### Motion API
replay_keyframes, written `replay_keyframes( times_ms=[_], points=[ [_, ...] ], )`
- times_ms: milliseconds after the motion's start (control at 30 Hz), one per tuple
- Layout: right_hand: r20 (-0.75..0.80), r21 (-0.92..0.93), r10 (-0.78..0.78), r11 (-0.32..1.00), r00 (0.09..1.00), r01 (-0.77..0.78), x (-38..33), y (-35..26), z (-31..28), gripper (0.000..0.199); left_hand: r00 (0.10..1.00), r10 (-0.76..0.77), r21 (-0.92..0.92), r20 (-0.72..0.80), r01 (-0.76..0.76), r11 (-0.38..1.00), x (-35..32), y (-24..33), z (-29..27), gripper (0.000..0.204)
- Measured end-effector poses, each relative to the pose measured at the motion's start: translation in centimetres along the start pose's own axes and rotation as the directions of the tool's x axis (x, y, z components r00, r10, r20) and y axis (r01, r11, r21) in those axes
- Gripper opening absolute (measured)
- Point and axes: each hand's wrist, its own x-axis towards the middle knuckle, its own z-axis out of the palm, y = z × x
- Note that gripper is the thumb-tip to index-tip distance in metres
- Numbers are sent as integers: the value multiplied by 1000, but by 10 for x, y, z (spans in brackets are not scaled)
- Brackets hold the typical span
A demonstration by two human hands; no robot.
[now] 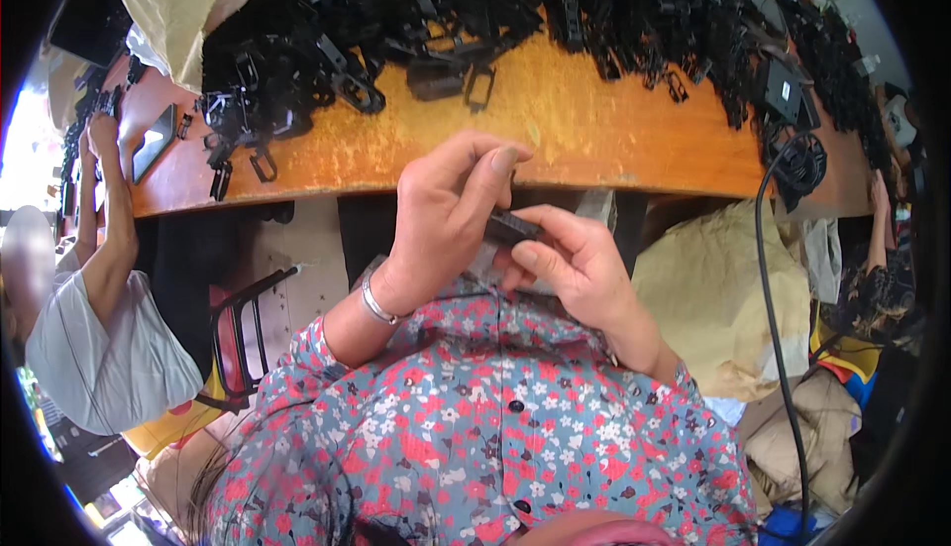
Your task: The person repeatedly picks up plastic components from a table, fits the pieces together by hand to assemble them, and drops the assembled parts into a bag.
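Observation:
Close in front of my chest, near the table's front edge, both hands come together. In my right hand (580,264) a small black plastic part (513,226) is pinched between thumb and fingers. My left hand (451,204), with a silver bangle at the wrist, has its thumb and forefinger pressed together just above that part. A dark sliver shows by its fingertips, too small to name. Heaped along the far side of the wooden table (575,150) are many black plastic parts (396,31), some shaped like frames. A loose rectangular black frame (479,88) lies at the heap's near edge.
A black cable (768,288) hangs over the table's right side beside a round black fan-like device (798,164). Brown paper (728,298) is below right, and a beige sheet (183,1) overhangs the upper left. Co-workers sit left (109,348) and far right (877,269).

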Motion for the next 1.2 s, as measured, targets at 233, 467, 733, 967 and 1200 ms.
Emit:
replay_keyframes(
  times_ms=[233,467,733,967,1200],
  points=[
    [70,-87,-76,993,995,82,-3,11,-2,17,1000,-13,-61,8,14,998,-17,-8,5,21],
    [217,-181,70,983,974,-30,-21,53,-5,25,980,20,189,199,-58,980,-67,-35,-8,10],
    [96,-623,-358,706,929,337,-26,57,-13,28,991,-34,164,128,13,986,-78,-45,-23,23],
    [13,-828,-629,429,777,361,-17,59,-15,36,999,-30,228,40,20,974,-80,-48,-31,22],
    [-120,-805,-511,551,851,217,-21,48,-30,24,901,429,439,68,-413,798,-33,-23,-42,15]
  ],
)
